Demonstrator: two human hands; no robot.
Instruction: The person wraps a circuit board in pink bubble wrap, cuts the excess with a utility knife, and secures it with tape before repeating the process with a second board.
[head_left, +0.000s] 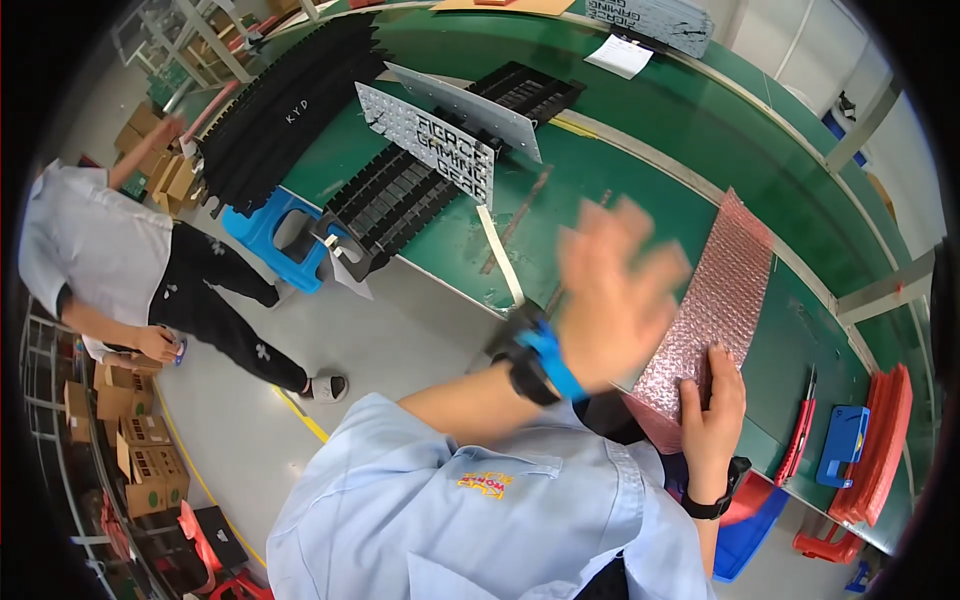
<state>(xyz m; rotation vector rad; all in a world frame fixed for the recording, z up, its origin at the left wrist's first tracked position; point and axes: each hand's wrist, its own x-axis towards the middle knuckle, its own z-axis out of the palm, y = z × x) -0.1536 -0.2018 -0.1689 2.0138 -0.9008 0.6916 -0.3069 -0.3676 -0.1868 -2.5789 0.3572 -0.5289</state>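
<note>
A long piece of pink bubble wrap [715,290] lies slanting across the green table in front of me, its near end at the table edge by my body. My right hand [716,400] rests on the near part of the wrap, thumb apart from the fingers, pressing it from above. To the left of the wrap my left hand [618,290] is raised, its fingers spread and blurred by motion, with nothing visible in them. Whether anything lies inside the wrap cannot be made out.
Two perforated silver metal plates [425,140] stand upright in a black slotted rack [390,205]. A red-handled tool [797,440], a blue plastic block [843,445] and stacked pink bubble wrap [882,440] lie at the right. Another person [115,235] stands left, near a blue stool [275,240].
</note>
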